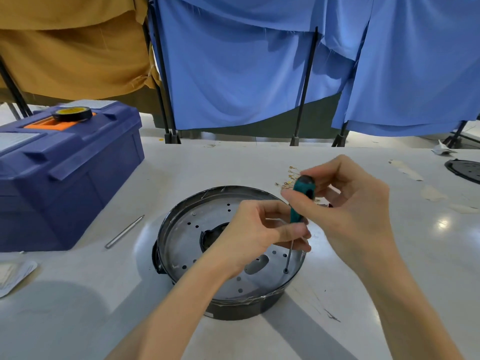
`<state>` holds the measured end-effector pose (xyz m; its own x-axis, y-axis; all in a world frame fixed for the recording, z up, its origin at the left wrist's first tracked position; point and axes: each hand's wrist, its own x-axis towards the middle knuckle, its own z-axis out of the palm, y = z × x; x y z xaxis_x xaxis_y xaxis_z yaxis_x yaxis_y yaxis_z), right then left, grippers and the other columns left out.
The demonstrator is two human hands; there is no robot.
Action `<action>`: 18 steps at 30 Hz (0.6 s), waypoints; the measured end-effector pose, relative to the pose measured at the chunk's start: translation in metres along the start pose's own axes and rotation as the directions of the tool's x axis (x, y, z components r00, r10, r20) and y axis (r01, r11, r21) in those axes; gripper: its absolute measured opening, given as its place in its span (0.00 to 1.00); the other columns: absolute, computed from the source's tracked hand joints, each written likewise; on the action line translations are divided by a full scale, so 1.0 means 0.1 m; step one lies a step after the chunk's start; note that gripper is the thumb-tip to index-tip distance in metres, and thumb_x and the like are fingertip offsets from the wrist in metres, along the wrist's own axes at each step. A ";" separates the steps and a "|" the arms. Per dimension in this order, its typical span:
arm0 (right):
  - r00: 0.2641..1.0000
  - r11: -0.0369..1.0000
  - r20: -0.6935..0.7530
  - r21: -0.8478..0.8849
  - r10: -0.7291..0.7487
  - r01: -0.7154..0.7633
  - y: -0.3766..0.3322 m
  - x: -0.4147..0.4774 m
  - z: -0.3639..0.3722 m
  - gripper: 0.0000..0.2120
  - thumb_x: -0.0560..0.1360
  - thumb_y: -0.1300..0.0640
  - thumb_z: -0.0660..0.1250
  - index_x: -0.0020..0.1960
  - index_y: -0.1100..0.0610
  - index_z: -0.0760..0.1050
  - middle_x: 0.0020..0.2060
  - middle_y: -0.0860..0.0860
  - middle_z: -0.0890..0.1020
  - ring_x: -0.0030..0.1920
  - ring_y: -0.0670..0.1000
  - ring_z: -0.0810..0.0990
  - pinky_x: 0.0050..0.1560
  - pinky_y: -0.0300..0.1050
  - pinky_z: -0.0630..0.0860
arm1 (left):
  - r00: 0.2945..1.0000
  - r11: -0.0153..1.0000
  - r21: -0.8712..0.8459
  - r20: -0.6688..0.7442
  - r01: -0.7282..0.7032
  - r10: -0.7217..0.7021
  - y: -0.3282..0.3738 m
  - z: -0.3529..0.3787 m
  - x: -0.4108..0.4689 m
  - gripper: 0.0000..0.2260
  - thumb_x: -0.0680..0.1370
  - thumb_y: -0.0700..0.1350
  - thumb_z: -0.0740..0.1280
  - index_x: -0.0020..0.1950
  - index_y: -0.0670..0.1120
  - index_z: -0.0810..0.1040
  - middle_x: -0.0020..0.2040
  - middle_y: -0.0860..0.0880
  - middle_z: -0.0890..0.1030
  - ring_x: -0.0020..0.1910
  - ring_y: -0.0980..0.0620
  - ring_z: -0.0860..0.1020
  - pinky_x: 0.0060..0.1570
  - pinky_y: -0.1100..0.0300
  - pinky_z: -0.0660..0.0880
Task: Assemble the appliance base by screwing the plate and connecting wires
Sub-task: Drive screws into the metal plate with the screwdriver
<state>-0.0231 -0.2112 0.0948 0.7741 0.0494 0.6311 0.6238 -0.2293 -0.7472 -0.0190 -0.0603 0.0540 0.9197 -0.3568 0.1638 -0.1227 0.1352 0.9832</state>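
Note:
The round black appliance base (pixel 235 309) sits on the white table in front of me, with a perforated metal plate (pixel 189 233) lying inside it. A green-handled screwdriver (pixel 302 193) stands nearly upright, its tip on a screw (pixel 286 270) at the plate's right edge. My right hand (pixel 345 203) grips the handle's top. My left hand (pixel 255 231) pinches the lower handle and shaft. Small gold wire terminals (pixel 289 178) lie on the table just behind the hands, partly hidden.
A blue toolbox (pixel 65 172) with a roll of black tape (pixel 72 114) on its lid stands at the left. A loose metal bit (pixel 124 232) lies between toolbox and base. A plastic packet (pixel 13 275) lies at the left edge, another black part (pixel 465 170) at far right.

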 end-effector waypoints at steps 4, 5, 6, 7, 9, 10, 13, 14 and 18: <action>0.999 0.995 -0.048 -0.101 -0.025 0.020 -0.02 0.04 -0.03 0.13 0.65 0.46 0.77 0.42 0.49 0.76 0.37 0.41 0.82 0.37 0.43 0.80 0.38 0.32 0.77 | 0.999 1.000 0.010 0.050 0.018 -0.018 -0.02 0.00 0.02 0.08 0.80 0.36 0.63 0.52 0.38 0.82 0.44 0.43 0.85 0.45 0.41 0.84 0.51 0.55 0.79; 1.000 0.998 0.024 -0.059 -0.010 0.011 -0.03 0.07 -0.08 0.12 0.66 0.45 0.75 0.45 0.50 0.79 0.39 0.41 0.83 0.38 0.42 0.81 0.39 0.31 0.77 | 0.998 1.000 0.013 0.058 0.021 -0.021 -0.01 0.00 0.02 0.09 0.81 0.35 0.61 0.53 0.38 0.81 0.45 0.42 0.85 0.46 0.41 0.84 0.52 0.55 0.79; 0.993 1.000 0.115 0.017 0.014 -0.016 -0.03 0.11 -0.13 0.12 0.68 0.48 0.73 0.49 0.51 0.82 0.42 0.41 0.85 0.41 0.41 0.82 0.41 0.32 0.78 | 0.998 1.000 0.020 0.066 0.020 -0.021 -0.01 -0.01 0.01 0.11 0.82 0.35 0.59 0.54 0.38 0.81 0.46 0.42 0.85 0.47 0.41 0.84 0.53 0.55 0.79; 0.979 0.994 0.204 0.095 0.032 -0.053 -0.03 0.12 -0.17 0.12 0.71 0.53 0.71 0.54 0.53 0.82 0.46 0.42 0.86 0.46 0.42 0.84 0.45 0.34 0.80 | 0.997 1.000 0.023 0.073 0.018 -0.020 -0.01 -0.02 0.01 0.12 0.82 0.35 0.58 0.54 0.39 0.81 0.47 0.42 0.85 0.48 0.41 0.84 0.53 0.55 0.78; 0.961 0.979 0.272 0.177 0.045 -0.096 -0.01 0.10 -0.18 0.13 0.71 0.56 0.70 0.55 0.55 0.82 0.49 0.46 0.86 0.50 0.46 0.85 0.49 0.39 0.81 | 0.997 1.000 0.004 0.079 0.016 -0.016 0.01 -0.02 -0.01 0.11 0.83 0.36 0.58 0.55 0.40 0.80 0.49 0.42 0.85 0.49 0.41 0.84 0.54 0.56 0.78; 0.970 0.979 0.238 0.179 0.051 -0.096 0.01 0.08 -0.17 0.14 0.68 0.54 0.71 0.53 0.54 0.82 0.47 0.46 0.87 0.49 0.47 0.86 0.49 0.39 0.81 | 0.997 1.000 -0.014 0.073 0.014 -0.012 0.01 -0.01 -0.01 0.09 0.82 0.37 0.60 0.56 0.40 0.80 0.49 0.42 0.85 0.50 0.41 0.84 0.54 0.56 0.78; 0.997 0.992 0.044 0.106 0.061 -0.065 0.03 0.04 -0.07 0.14 0.63 0.50 0.76 0.47 0.50 0.82 0.40 0.43 0.86 0.43 0.45 0.85 0.44 0.34 0.81 | 0.999 1.000 -0.014 0.046 0.005 -0.004 0.01 0.03 0.00 0.07 0.79 0.37 0.67 0.56 0.38 0.80 0.47 0.43 0.85 0.46 0.42 0.84 0.51 0.57 0.79; 0.999 0.998 -0.008 0.048 0.049 -0.049 0.04 0.04 -0.04 0.13 0.62 0.49 0.77 0.45 0.50 0.81 0.39 0.42 0.85 0.41 0.45 0.85 0.42 0.33 0.80 | 0.999 1.000 0.004 0.052 0.005 -0.006 0.01 0.04 0.00 0.07 0.79 0.37 0.67 0.55 0.38 0.80 0.46 0.44 0.85 0.44 0.43 0.84 0.50 0.57 0.80; 0.993 0.997 0.103 0.051 0.050 -0.055 0.04 0.12 -0.08 0.13 0.68 0.47 0.76 0.45 0.54 0.79 0.38 0.48 0.85 0.40 0.49 0.85 0.42 0.41 0.83 | 0.993 0.999 0.037 0.118 0.018 -0.022 0.01 0.04 0.02 0.09 0.82 0.37 0.60 0.54 0.39 0.80 0.45 0.45 0.85 0.45 0.43 0.84 0.53 0.55 0.79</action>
<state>-0.0122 -0.2192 0.1004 0.8111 0.1375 0.5685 0.5849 -0.1821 -0.7904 -0.0186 -0.0642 0.0557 0.8716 -0.4665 0.1508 -0.1201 0.0949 0.9882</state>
